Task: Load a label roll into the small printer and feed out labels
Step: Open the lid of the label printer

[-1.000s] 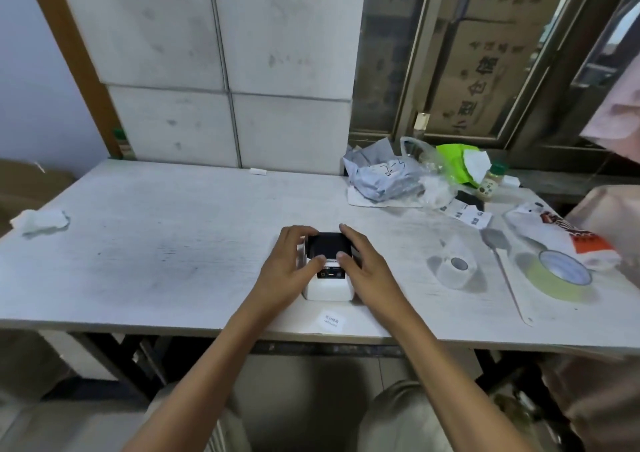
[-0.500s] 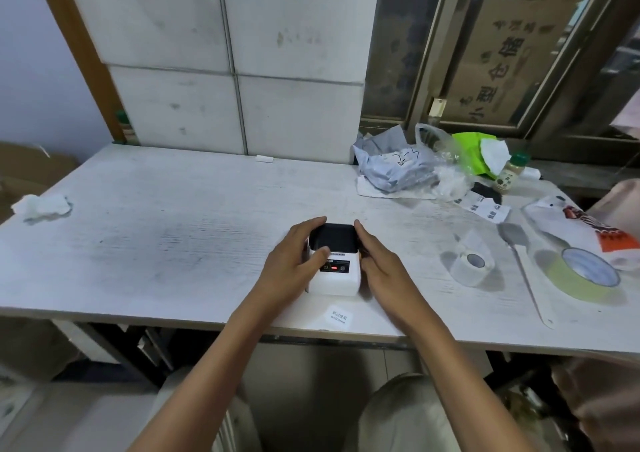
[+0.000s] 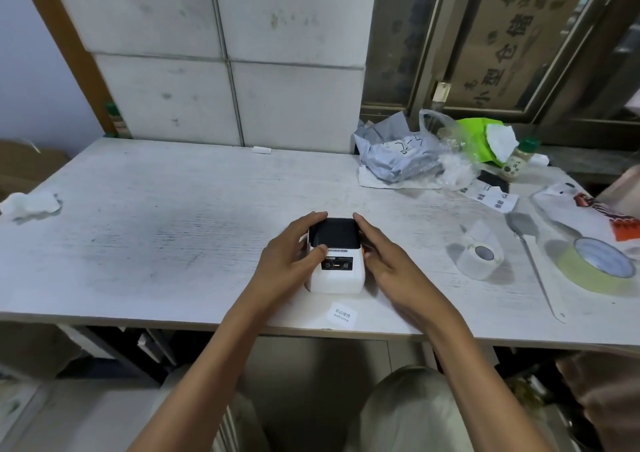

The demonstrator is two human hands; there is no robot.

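A small white printer (image 3: 337,275) with a black lid stands near the front edge of the white table (image 3: 156,237). My left hand (image 3: 287,261) wraps its left side, thumb resting on the front edge of the lid. My right hand (image 3: 388,261) cups its right side, fingers along the lid. The lid looks closed. A loose white label (image 3: 341,314) printed "welcome" lies flat just in front of the printer. A white label roll (image 3: 479,257) stands on the table to the right, apart from both hands.
A wide roll of pale tape (image 3: 597,270) and a long thin white tool (image 3: 533,261) lie right of the label roll. Grey and clear plastic bags (image 3: 405,155), a green bag (image 3: 479,140) and a small bottle (image 3: 517,161) crowd the back right. Crumpled tissue (image 3: 29,204) sits far left.
My right thumb has come off the lid's front and the hand now lies along the printer's right side. The left hand stays put. The camera has shifted slightly.
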